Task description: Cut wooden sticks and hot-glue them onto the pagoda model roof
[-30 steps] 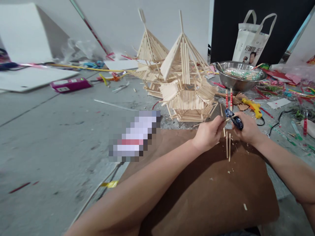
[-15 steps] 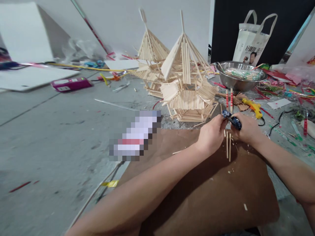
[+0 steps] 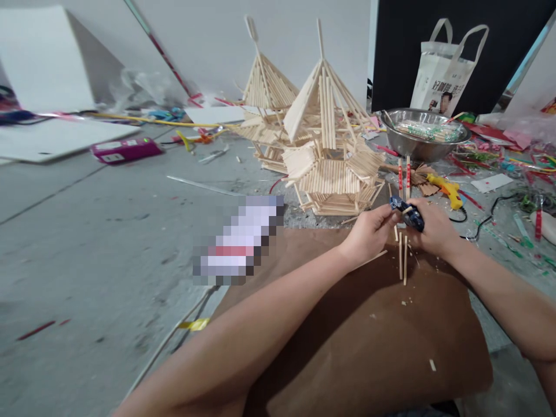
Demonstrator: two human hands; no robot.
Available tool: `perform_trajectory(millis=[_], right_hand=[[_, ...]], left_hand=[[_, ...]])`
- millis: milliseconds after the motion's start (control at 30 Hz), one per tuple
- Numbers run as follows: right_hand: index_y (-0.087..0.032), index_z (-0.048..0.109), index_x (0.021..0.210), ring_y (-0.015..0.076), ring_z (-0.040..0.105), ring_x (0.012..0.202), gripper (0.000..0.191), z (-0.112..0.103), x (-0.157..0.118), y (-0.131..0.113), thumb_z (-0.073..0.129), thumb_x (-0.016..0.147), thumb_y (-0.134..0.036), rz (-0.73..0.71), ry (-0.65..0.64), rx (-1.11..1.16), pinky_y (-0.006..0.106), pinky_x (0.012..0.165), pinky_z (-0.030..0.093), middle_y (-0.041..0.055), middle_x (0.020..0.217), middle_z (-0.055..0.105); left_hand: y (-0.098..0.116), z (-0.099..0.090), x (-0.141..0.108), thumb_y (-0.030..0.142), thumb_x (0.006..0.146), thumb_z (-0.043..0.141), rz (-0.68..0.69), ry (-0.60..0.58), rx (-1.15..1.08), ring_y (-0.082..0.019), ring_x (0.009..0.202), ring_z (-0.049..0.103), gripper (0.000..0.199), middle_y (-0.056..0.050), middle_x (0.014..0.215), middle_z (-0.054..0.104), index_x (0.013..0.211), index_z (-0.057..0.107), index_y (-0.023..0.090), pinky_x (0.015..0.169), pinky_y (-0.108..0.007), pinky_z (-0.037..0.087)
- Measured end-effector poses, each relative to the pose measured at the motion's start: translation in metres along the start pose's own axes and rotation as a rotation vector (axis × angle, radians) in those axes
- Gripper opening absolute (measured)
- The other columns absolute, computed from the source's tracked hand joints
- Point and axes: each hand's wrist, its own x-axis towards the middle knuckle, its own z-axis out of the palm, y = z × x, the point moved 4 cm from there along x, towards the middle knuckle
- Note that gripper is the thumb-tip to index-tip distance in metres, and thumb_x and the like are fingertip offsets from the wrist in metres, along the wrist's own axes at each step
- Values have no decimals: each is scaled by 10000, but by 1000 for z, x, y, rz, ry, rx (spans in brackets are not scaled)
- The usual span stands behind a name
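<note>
My right hand (image 3: pixel 436 227) grips a dark blue pliers-like tool (image 3: pixel 412 218), its exact kind partly hidden by the fingers. Just left of it, my left hand (image 3: pixel 368 236) is closed with a thin wooden stick (image 3: pixel 407 210) pinched at the fingertips, its short end lying against the tool. Below the hands, two cut chopsticks (image 3: pixel 403 259) lie side by side on a brown sheet (image 3: pixel 369 359). Another slim stick (image 3: pixel 371 260) shows beneath my left wrist. Behind the hands stand two chopsticks with red-printed ends (image 3: pixel 404 176), partly covered.
A stick-built pavilion model (image 3: pixel 332 176) stands ahead, with a second one (image 3: pixel 264 87) behind. To the right are a yellow glue gun (image 3: pixel 447 190), a metal bowl (image 3: pixel 423 145) of wrapped chopsticks and scattered scraps. A pixelated phone-like slab (image 3: pixel 241 240) lies left, near a purple box (image 3: pixel 125 150).
Both hands have shifted slightly left and the tool has turned a little. A stick end now shows at the tool, and the stick by my left forearm appears farther right.
</note>
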Motion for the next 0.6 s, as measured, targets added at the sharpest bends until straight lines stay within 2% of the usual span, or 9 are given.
perform_trajectory(millis=[333,600], right_hand=[[-213,479,977,236,595,800,241,-1,1,-1,515,760,-312,43,-39,37,335,686,428,87,889,638],[-191,486,942,235,594,738,223,-1,1,-1,503,766,-326,24,-29,4,321,639,421,96,830,641]], left_hand=[[-3,2,0,279,867,419,-84,-94,-81,-113,699,542,230,-9,724,603,745,555,139,691,-237,453],[-3,1,1,280,861,425,-100,-99,-86,-115,708,534,219,-14,730,593,779,560,130,717,-253,448]])
